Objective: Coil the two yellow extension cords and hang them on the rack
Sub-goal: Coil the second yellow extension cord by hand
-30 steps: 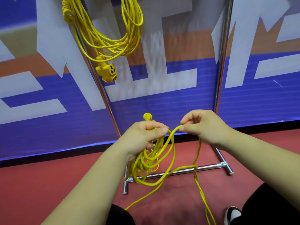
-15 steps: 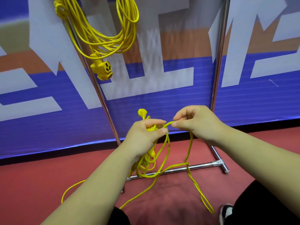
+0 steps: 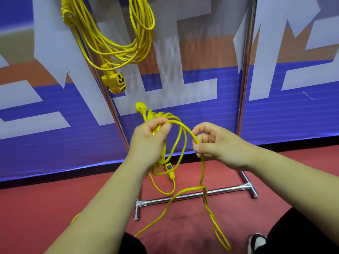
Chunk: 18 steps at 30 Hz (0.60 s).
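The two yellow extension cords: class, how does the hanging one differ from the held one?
The hanging cord is a finished coil at the rack; the held cord is half coiled, gripped by the left hand, the right hand pinching its next loop. The hanging cord is clear of the floor; the held cord trails onto it. The hanging cord's socket dangles; the held cord's plug points up. Both are yellow.

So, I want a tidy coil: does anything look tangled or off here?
Yes. Below the right hand, the loose cord twists around itself near the rack's base bar, forming a kinked loop that trails to the floor. The hung cord looks fine.
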{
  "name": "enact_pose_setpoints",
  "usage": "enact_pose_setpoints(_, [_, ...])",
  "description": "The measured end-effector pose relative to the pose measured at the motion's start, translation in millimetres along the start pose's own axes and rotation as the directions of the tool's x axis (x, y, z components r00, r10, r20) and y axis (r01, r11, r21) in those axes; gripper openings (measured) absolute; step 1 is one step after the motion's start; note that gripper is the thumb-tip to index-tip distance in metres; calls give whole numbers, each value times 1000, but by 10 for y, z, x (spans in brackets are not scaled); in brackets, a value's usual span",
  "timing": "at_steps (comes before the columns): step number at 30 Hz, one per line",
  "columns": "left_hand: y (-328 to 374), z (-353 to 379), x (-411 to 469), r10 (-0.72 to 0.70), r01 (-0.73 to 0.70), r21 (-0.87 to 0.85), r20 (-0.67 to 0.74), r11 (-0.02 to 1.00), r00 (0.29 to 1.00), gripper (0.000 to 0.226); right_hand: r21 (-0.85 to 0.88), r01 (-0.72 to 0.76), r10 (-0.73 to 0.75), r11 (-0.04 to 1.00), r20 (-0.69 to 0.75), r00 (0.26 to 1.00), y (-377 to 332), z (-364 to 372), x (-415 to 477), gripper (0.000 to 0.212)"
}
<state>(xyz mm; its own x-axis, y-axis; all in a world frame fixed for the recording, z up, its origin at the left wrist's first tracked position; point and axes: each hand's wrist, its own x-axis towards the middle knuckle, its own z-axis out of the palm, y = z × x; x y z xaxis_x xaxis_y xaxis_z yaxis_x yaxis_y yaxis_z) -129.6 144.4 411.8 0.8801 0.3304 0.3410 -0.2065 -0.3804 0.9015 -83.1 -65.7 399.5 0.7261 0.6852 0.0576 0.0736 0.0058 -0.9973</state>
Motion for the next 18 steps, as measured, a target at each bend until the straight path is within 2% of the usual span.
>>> enact_pose_setpoints(4, [108, -135, 144, -88, 31, -277, -196, 960, 977, 10, -88, -19, 26, 996, 76, 997, 127, -8, -28, 26])
enact_pose_setpoints(9, [119, -287, 215, -117, 10, -401, -242, 916, 963, 22, -153, -44, 55, 987, 73, 996, 212, -117, -5, 24])
enact_pose_setpoints(12, [116, -342, 243, -162, 20, -472, -263, 882, 951, 24, -306, -73, 116, 949, 126, 985, 325, -149, -27, 27])
enact_pose_setpoints(15, [50, -426, 267, -170, 42, -441, -253, 897, 952, 15, -368, -117, 140, 922, 36, 990, 335, -239, -44, 33])
enact_pose_setpoints(18, [-89, -483, 253, -183, 89, -380, -218, 921, 959, 15, -315, -156, 125, 936, -117, 985, 272, -386, -72, 38])
